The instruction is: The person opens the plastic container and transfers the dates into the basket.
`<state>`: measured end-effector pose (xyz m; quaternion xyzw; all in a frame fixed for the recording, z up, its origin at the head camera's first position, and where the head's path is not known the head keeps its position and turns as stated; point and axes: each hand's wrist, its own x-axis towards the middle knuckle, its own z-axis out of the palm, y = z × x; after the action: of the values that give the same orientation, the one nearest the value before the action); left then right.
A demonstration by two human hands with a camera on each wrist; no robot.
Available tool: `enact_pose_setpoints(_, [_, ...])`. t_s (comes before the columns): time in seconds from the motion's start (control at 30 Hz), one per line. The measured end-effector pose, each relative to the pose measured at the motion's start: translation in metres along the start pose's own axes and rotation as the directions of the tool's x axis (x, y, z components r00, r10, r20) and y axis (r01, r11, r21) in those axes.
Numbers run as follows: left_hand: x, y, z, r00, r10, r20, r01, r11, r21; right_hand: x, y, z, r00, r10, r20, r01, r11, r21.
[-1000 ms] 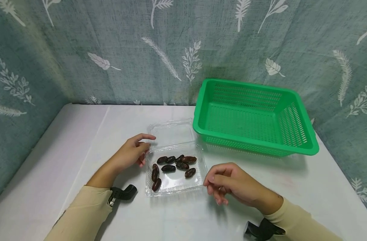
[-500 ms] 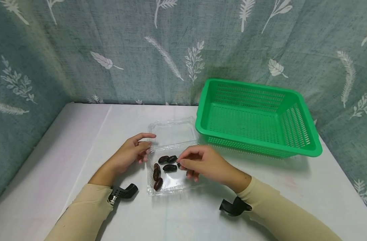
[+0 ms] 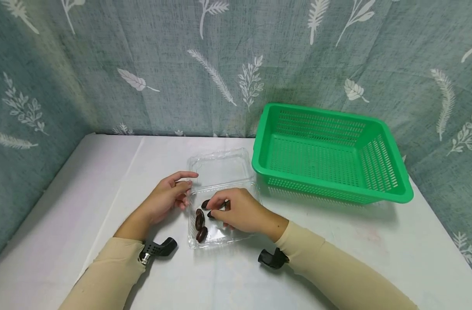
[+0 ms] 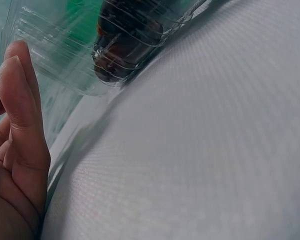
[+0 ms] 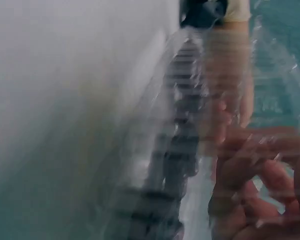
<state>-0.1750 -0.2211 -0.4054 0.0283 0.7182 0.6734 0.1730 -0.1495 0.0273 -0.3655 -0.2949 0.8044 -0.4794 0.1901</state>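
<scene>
Several dark brown dates (image 3: 199, 220) lie in the base of a clear plastic clamshell box (image 3: 198, 244), whose lid (image 3: 220, 167) is folded back behind it. My right hand (image 3: 239, 211) is over the box, thumb and index finger right at a dark date (image 3: 210, 214) and hiding part of the others. In the blurred right wrist view, the fingers of this hand (image 5: 260, 195) bend with a gap between them. At the box's left side is my left hand (image 3: 165, 200), index finger stretched along the lid hinge. The left wrist view shows its fingers (image 4: 22, 110) beside the clear wall.
A green perforated basket (image 3: 313, 159) stands behind the box to the right, close to the lid. White cloth (image 3: 104, 181) covers the table. A grey-green leaf-patterned curtain (image 3: 162, 69) rises behind and at both sides.
My right hand has moved left from beside the box to over the dates, first at the right group, then farther left. The left hand has stayed by the box's left side.
</scene>
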Motion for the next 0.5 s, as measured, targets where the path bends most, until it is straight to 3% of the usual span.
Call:
enact_pose_setpoints(0.13, [0.002, 0.001, 0.001, 1.0, 0.008, -0.006, -0.008, 1.0, -0.006, 0.003, 0.003, -0.002, 0.999, -0.028, -0.041, 0.021, 0.987, -0.16])
enact_pose_setpoints(0.27, [0.002, 0.001, 0.002, 1.0, 0.006, -0.001, -0.006, 1.0, -0.007, 0.004, 0.009, -0.002, 0.999, -0.041, -0.031, 0.031, 0.959, -0.283])
enact_pose_setpoints(0.5, [0.001, -0.003, 0.002, 1.0, 0.002, 0.004, -0.002, 1.0, -0.016, 0.004, 0.013, 0.003, 0.998, -0.069, -0.012, 0.059, 0.921, -0.385])
